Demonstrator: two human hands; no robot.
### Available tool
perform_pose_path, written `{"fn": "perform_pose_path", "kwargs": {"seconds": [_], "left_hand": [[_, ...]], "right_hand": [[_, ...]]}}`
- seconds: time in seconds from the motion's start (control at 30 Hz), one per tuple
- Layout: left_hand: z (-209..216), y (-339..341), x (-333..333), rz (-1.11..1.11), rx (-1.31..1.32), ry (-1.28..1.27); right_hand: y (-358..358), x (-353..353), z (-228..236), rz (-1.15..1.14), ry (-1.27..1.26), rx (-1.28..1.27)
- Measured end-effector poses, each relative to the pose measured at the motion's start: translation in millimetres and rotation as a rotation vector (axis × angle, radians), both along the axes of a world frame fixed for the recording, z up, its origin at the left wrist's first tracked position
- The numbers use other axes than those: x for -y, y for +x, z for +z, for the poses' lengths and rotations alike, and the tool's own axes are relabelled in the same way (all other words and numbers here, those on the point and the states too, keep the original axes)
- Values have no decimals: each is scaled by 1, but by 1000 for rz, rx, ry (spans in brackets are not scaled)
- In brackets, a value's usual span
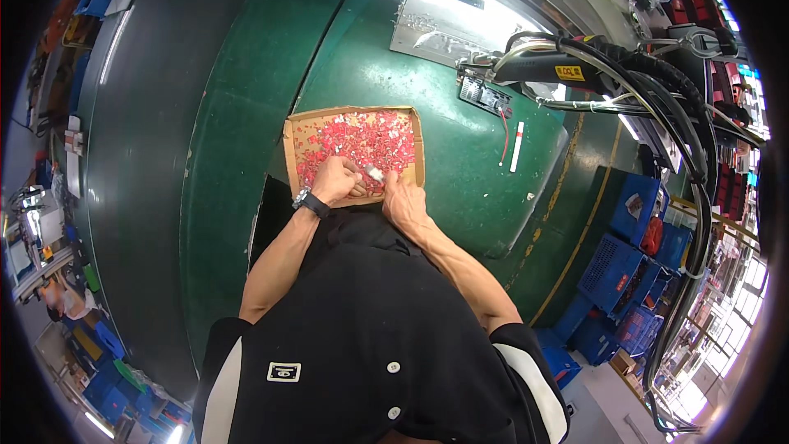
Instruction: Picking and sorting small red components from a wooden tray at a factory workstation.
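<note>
Many small red pieces [370, 133] lie in a shallow cardboard box [420, 148] near frame centre, a pale piece [375, 173] showing between the left hand [337, 180] and right hand [405, 200]. The hands are apart, bent; whether either grips anything cannot be told. Fingertip handling appears under way, the next move calling for a light pinch. Blue crates [610, 270], contents mostly unclear, stand lower right.

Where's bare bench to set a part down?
The green benchtop is bare between the cardboard tray and red wire, and between tray and metal plate. Crowded: inside the tray, among red pieces, with left hand and right hand.
</note>
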State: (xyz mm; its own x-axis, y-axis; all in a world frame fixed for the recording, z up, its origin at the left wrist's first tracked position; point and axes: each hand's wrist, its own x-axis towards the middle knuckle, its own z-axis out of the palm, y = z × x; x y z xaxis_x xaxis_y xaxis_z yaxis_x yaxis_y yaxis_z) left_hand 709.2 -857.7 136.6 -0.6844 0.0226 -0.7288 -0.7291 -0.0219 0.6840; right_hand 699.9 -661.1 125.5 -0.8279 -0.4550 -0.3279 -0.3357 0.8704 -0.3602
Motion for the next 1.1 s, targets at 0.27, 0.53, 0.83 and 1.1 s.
{"fn": "perform_pose_path", "kwargs": {"seconds": [0.27,0.53,0.83,1.1], "left_hand": [[-29,-15,-9,-221,-643,-718],[114,-50,-65,-115,-881,-220],[355,-24,-89,-257,-1581,402],[329,-10,-61,217,-1646,-166]], "right_hand": [[-33,-29,3,-98,127,393],[-24,-48,32,-195,229,582],[-36,-52,31,-82,37,727],[-47,-36,40,0,32,812]]}}
